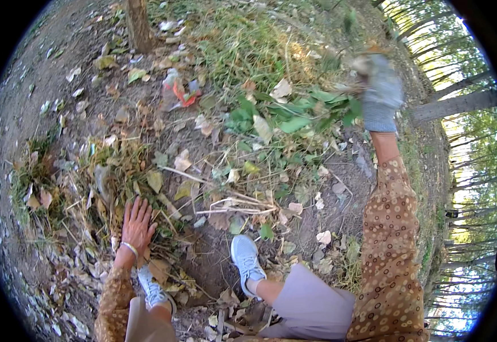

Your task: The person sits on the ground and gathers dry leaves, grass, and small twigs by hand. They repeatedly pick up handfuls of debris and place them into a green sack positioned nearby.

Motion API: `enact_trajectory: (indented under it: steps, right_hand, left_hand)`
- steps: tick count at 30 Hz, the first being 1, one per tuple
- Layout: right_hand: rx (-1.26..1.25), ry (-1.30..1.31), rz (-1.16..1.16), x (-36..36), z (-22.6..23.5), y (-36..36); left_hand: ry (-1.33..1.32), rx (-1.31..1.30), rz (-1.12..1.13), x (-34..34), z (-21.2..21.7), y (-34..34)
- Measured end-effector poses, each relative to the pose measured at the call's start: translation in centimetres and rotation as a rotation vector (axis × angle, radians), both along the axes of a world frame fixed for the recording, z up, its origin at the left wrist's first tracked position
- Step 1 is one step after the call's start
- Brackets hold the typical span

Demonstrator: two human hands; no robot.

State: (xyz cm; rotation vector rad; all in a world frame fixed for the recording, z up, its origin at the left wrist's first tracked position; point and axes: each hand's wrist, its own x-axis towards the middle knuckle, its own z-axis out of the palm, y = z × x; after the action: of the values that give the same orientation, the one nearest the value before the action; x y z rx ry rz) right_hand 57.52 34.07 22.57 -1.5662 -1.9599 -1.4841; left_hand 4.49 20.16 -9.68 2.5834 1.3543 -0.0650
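My bare left hand (pixel 137 226), with a light bracelet at the wrist, lies with fingers stretched out on a heap of cut grass and dry stems (pixel 103 188). Out at the upper right, my right hand (pixel 381 85) wears a grey knitted glove and is smeared by motion. Beside it on the left spreads a bunch of green leafy stems (pixel 300 117), its near end blurred against the glove. Blurred green leaves (pixel 348 21) also show above that hand. Whether the gloved fingers grip any of this is hidden by the blur.
Several pale dry stalks (pixel 243 205) lie between my hands. A crumpled red and clear plastic wrapper (pixel 181 94) sits near a tree trunk (pixel 138 25). Fallen leaves and grass cover much of the soil. My light blue shoes (pixel 247 259) are close in front; trees (pixel 459 107) stand at the right.
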Motion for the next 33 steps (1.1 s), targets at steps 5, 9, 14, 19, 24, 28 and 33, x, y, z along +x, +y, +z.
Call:
enact_trajectory:
  steps: [5,9,14,19,24,28,33]
  right_hand:
    - [-0.579,0.319,-0.124,-5.1,-14.5,-4.8]
    - [-1.051,0.319,0.162,-12.8,-25.9,-12.4]
    - [-1.542,0.318,0.045,-18.9,-29.8,-15.8]
    - [-1.196,0.261,0.161,-16.5,-34.9,-14.2]
    - [-0.859,0.432,0.269,-13.3,-25.6,-7.6]
    - [-0.546,0.453,0.160,-7.9,-17.9,-3.3]
    - [-0.546,0.746,0.049,-5.5,-17.8,1.9]
  left_hand:
    - [0.024,-0.011,0.025,-1.1,0.0,-0.5]
    - [0.048,0.019,0.017,-0.8,-1.4,-0.4]
    - [0.125,0.011,-0.027,-1.0,-0.7,-0.3]
    - [0.004,-0.032,-0.021,1.6,4.8,-1.1]
    - [-0.427,0.252,0.327,-2.2,8.7,-1.1]
    - [-0.448,0.552,0.848,-10.6,9.9,-0.3]
    - [-0.682,0.079,1.008,-28.0,-2.0,-3.9]
